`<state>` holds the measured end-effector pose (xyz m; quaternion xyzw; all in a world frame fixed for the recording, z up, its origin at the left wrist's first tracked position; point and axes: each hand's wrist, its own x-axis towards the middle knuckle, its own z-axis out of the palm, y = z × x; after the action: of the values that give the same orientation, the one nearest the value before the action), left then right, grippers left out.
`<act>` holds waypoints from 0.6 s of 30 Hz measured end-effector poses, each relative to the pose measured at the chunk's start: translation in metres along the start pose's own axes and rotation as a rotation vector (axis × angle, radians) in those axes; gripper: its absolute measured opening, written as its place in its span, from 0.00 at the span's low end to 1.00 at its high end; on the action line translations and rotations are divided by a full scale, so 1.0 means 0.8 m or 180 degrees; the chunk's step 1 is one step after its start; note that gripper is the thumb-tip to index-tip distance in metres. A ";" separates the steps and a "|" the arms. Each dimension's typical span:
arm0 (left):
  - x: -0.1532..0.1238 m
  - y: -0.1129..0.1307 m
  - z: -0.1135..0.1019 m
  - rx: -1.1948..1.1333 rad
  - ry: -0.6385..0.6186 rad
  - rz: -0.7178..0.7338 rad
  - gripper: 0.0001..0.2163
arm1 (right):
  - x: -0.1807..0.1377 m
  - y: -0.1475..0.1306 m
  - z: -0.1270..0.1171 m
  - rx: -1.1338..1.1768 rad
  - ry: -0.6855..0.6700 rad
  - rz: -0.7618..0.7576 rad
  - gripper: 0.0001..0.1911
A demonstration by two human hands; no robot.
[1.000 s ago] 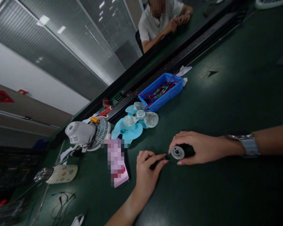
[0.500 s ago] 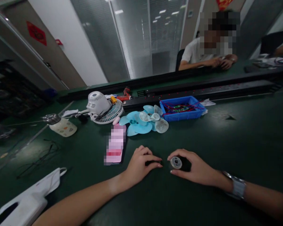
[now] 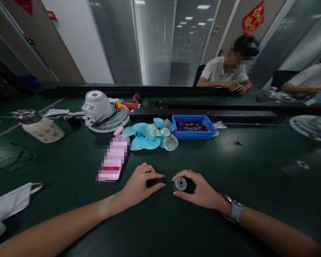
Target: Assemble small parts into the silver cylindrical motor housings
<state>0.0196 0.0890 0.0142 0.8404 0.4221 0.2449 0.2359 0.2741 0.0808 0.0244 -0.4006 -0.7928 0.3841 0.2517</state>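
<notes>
My right hand curls its thumb and fingers around a small round grey cylinder. The cylinder's end face, with a dark hole in the middle, points up toward me. A short gap separates it from my left hand, whose thumb and index finger close about a tiny dark piece, too small to name. Both hands rest low over the green table. Beyond them lie light-blue and clear fan blades, piled together.
A pink-screened phone lies left of the blades, a blue bin of wires to their right. Behind are a white fan and a black rail. A bottle lies at left, another grey cylinder at right. Two people sit opposite.
The view has turned right and levelled, so things on the table appear further left. A second white fan and the other grey cylinder now show at right. Both hands keep nearly the same pose.
</notes>
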 end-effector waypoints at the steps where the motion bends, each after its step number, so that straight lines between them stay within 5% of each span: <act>1: 0.002 0.001 -0.002 -0.0112 0.0016 -0.0061 0.14 | 0.000 0.000 0.000 0.0009 -0.0007 0.0016 0.19; 10: 0.025 -0.017 -0.007 -0.1169 0.0328 -0.0801 0.11 | 0.000 -0.001 -0.001 0.0051 -0.0030 0.0161 0.20; 18: 0.022 -0.020 -0.005 -0.1206 0.0535 -0.0796 0.11 | -0.002 0.002 0.000 0.0049 -0.0027 0.0177 0.19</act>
<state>0.0174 0.1128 0.0114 0.6990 0.4876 0.3576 0.3818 0.2756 0.0804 0.0231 -0.4189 -0.7794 0.3988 0.2407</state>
